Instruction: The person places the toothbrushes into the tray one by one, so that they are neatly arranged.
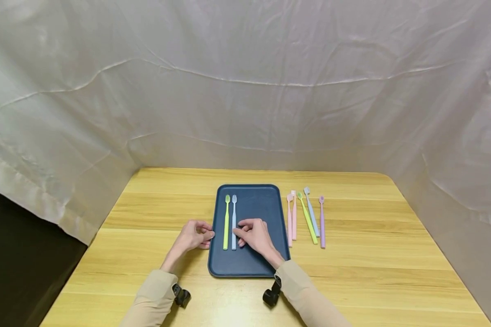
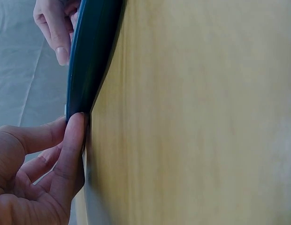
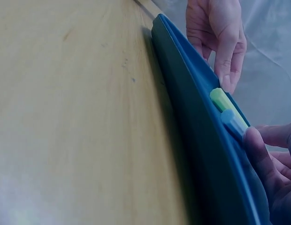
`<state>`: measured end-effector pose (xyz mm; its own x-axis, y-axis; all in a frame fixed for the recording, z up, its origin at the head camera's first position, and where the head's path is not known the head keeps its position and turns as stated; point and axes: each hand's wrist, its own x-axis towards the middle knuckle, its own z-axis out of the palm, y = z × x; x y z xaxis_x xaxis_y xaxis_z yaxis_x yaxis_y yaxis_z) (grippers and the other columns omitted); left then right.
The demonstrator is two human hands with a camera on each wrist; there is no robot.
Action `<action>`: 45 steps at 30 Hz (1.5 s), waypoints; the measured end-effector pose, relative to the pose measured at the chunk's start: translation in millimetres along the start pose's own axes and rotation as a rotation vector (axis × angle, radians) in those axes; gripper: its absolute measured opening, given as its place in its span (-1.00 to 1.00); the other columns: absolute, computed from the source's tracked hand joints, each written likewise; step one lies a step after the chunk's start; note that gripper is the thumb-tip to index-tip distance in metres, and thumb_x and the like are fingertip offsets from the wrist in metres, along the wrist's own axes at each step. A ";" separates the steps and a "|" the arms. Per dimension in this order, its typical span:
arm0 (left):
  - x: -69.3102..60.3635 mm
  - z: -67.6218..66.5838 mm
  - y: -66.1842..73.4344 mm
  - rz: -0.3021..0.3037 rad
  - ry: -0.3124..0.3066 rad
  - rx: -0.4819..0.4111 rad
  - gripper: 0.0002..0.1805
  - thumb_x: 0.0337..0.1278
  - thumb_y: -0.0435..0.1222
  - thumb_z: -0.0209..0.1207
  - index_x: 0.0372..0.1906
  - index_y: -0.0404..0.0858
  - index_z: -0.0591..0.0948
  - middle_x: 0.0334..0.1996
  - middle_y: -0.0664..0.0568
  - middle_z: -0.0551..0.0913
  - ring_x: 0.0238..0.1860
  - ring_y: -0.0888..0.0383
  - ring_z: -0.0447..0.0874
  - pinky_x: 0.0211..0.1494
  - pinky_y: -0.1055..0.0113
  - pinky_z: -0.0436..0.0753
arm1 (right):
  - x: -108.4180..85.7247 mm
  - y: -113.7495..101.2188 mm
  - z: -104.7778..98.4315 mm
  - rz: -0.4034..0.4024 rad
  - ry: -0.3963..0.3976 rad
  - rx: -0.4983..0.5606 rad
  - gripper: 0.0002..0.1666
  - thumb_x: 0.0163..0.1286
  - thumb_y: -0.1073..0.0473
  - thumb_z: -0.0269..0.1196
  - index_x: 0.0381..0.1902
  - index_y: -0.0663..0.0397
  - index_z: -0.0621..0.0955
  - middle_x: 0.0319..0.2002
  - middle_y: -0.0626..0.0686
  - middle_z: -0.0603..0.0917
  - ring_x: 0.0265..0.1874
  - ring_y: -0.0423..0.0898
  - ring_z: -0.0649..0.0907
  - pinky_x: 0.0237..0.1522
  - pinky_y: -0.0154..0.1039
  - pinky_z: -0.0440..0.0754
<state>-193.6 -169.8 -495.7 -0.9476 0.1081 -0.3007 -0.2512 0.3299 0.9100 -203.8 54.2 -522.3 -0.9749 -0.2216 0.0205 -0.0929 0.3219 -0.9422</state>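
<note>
Toothbrush [image 1: 234, 213], slim and pale blue, lies on a dark-blue tray [image 1: 258, 204] beside a lime-green toothbrush [image 1: 226, 222]. The right hand [image 1: 255, 234] pinches the blue handle [image 3: 233, 123]; the left hand [image 1: 194, 235] grips the tray's rim [image 1: 216, 210].

Beige sleeves [image 1: 152, 293] – 2 black cameras [image 1: 182, 297]
</note>
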 end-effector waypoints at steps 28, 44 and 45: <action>2.1 1.2 -2.6 -0.007 0.014 -0.010 -0.73 0.23 -0.52 0.24 -0.01 -0.58 0.58 -0.30 -0.17 0.62 -0.58 0.20 0.66 -0.39 0.29 0.87 | -24.8 11.8 -65.1 0.019 0.089 0.126 -0.56 0.30 0.29 0.39 0.08 0.45 0.62 -0.36 0.35 0.71 -0.67 -0.25 0.65 -0.55 -0.30 0.80; 0.8 5.1 -1.8 -0.011 0.020 -0.009 -0.74 0.22 -0.53 0.25 -0.01 -0.57 0.59 -0.31 -0.16 0.62 -0.57 0.18 0.67 -0.39 0.30 0.87 | -50.2 41.4 -158.0 0.163 0.336 0.214 -0.55 0.35 0.32 0.34 0.12 0.51 0.56 -0.51 -0.10 0.65 -0.71 -0.27 0.57 -0.73 -0.44 0.62; 0.8 5.0 -1.7 -0.012 0.020 -0.007 -0.74 0.22 -0.53 0.25 -0.01 -0.57 0.59 -0.31 -0.16 0.62 -0.58 0.18 0.67 -0.39 0.30 0.87 | -51.5 44.1 -162.6 0.169 0.359 0.186 -0.55 0.36 0.29 0.34 0.11 0.49 0.58 -0.52 -0.13 0.64 -0.72 -0.29 0.56 -0.75 -0.45 0.58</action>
<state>-193.0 -165.6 -499.0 -0.9483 0.0853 -0.3057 -0.2637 0.3243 0.9085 -190.6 229.5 -510.4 -0.9848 0.1646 -0.0548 0.0795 0.1475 -0.9859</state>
